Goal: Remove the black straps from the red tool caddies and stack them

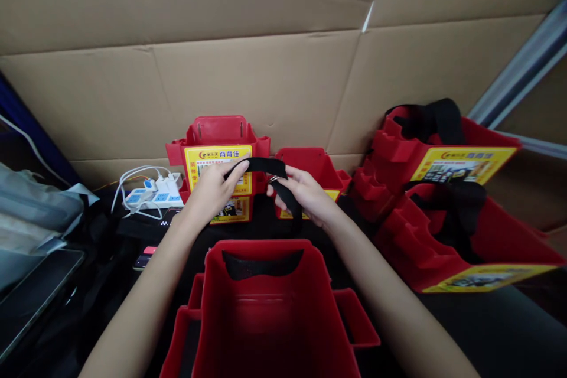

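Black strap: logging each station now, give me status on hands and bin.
Left hand and right hand both pinch the black strap. Open red bin below. Nothing between.

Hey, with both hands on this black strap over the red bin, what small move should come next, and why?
Probably lower the free end toward the near wall of the red bin. The left hand and right hand hold the black strap taut above it, and its other end already sits in the far wall.

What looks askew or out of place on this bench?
Two red plastic caddies with black straps at right lie tipped on their sides, labels up; the others stand upright. Both hands, left hand and right hand, grip a black webbing strap. No spills or damage visible.
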Tool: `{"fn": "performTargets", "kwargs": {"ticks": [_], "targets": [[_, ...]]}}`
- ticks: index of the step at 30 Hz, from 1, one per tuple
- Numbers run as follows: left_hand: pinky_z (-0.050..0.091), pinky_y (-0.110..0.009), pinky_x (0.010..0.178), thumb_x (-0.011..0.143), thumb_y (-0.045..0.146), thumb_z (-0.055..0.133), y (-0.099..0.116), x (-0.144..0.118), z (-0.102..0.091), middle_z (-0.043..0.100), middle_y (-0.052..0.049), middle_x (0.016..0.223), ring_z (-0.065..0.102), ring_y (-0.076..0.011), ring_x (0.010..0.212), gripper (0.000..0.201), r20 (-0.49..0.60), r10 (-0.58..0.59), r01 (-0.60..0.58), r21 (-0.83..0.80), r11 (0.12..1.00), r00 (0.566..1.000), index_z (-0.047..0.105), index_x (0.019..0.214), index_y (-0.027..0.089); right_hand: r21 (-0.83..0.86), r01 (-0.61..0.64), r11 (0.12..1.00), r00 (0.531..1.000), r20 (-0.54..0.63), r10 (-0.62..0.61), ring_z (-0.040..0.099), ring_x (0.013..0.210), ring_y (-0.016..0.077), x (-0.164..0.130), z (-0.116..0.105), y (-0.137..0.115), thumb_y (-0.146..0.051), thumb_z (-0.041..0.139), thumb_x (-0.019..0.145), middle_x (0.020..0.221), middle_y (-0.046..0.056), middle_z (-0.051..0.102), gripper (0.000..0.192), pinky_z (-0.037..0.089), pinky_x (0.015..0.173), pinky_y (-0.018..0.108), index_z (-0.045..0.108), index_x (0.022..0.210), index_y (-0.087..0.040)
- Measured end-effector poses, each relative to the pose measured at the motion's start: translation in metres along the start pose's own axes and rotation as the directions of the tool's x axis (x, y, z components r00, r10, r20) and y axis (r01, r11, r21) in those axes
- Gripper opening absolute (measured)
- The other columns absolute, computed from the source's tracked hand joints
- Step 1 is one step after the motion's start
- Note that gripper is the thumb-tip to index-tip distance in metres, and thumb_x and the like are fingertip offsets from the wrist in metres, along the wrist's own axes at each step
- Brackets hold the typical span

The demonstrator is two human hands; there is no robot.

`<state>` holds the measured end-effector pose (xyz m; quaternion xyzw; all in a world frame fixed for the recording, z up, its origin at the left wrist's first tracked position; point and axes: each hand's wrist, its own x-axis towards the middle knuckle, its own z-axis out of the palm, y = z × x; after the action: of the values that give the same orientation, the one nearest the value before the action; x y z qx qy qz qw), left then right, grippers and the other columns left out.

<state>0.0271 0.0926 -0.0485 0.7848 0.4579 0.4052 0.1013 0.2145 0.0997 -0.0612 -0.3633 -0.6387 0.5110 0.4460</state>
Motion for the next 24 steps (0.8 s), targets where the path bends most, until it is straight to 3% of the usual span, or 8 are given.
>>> {"fn": "performTargets", "kwargs": {"ticks": [4,8,11,15,18,22,24], "targets": [[0.041,-0.037,0.089,0.088,0.042,0.037,0.005,-0.003,0.006,0.064,-0.006,0.108,0.055,-0.0224,0.103,0.044,0.078,0.05,-0.054,0.041,0.998,0.996,0.047,0.127,0.024,-0.044,-0.063,0.997,0.996,-0.059,0.061,0.053,0.037,0.0085,-0.001,0.003,0.0,-0.026,0.047,0.081,0.066,0.006,0.066,0.016,0.04,0.034,0.018,0.054,0.087,-0.013],[0.039,-0.038,0.091,0.089,0.034,0.038,0.009,-0.005,0.014,0.066,-0.003,0.099,0.057,-0.0174,0.088,0.037,0.222,0.155,-0.139,-0.084,0.987,0.963,0.051,0.123,0.027,-0.066,-0.026,0.997,0.999,-0.031,0.024,0.059,0.045,0.0133,-0.004,0.0,0.003,-0.029,0.047,0.08,0.062,0.005,0.066,0.019,0.046,0.04,0.022,0.059,0.086,-0.014],[0.041,-0.036,0.088,0.081,0.021,0.049,0.008,-0.005,0.019,0.065,-0.003,0.096,0.056,-0.0164,0.087,0.042,0.252,0.159,-0.1,-0.232,0.967,0.955,0.051,0.123,0.024,-0.129,0.02,0.991,1.0,-0.021,-0.022,0.063,0.053,0.0173,-0.002,-0.004,0.006,-0.03,0.047,0.079,0.061,0.004,0.066,0.021,0.051,0.047,0.028,0.062,0.084,-0.016],[0.046,-0.034,0.078,0.072,0.01,0.054,0.006,-0.006,0.024,0.058,-0.001,0.085,0.055,-0.0153,0.078,0.054,0.284,0.112,-0.023,-0.299,0.954,0.952,0.045,0.125,0.022,-0.268,0.074,0.961,0.986,-0.124,-0.11,0.065,0.074,0.0208,0.01,-0.009,0.012,-0.021,0.051,0.074,0.075,0.004,0.069,0.016,0.05,0.074,0.036,0.066,0.081,-0.018],[0.043,-0.035,0.084,0.069,0.003,0.049,0.006,-0.007,0.023,0.056,-0.002,0.09,0.054,-0.0156,0.084,0.06,0.297,0.178,-0.107,-0.239,0.965,0.938,0.042,0.125,0.024,-0.331,0.105,0.938,0.968,-0.18,-0.172,0.06,0.095,0.0225,0.013,-0.01,0.015,-0.016,0.053,0.071,0.09,0.004,0.069,0.018,0.04,0.092,0.039,0.067,0.081,-0.019],[0.039,-0.035,0.09,0.065,-0.003,0.041,0.005,-0.007,0.02,0.057,-0.003,0.099,0.053,-0.0164,0.094,0.067,0.373,0.253,-0.187,-0.206,0.961,0.892,0.038,0.126,0.025,-0.31,0.111,0.944,0.967,-0.186,-0.175,0.063,0.083,0.0176,0.008,-0.009,0.012,-0.013,0.048,0.072,0.085,0.003,0.068,0.031,0.047,0.081,0.034,0.061,0.099,-0.02],[0.039,-0.034,0.088,0.063,-0.003,0.038,0.003,-0.006,0.018,0.057,-0.003,0.1,0.053,-0.0163,0.094,0.065,0.353,0.233,-0.17,-0.2,0.965,0.906,0.041,0.122,0.024,-0.226,0.083,0.971,0.981,-0.155,-0.12,0.063,0.073,0.0144,0.005,-0.009,0.01,-0.015,0.047,0.073,0.08,0.002,0.067,0.031,0.049,0.066,0.028,0.058,0.102,-0.02]]}}
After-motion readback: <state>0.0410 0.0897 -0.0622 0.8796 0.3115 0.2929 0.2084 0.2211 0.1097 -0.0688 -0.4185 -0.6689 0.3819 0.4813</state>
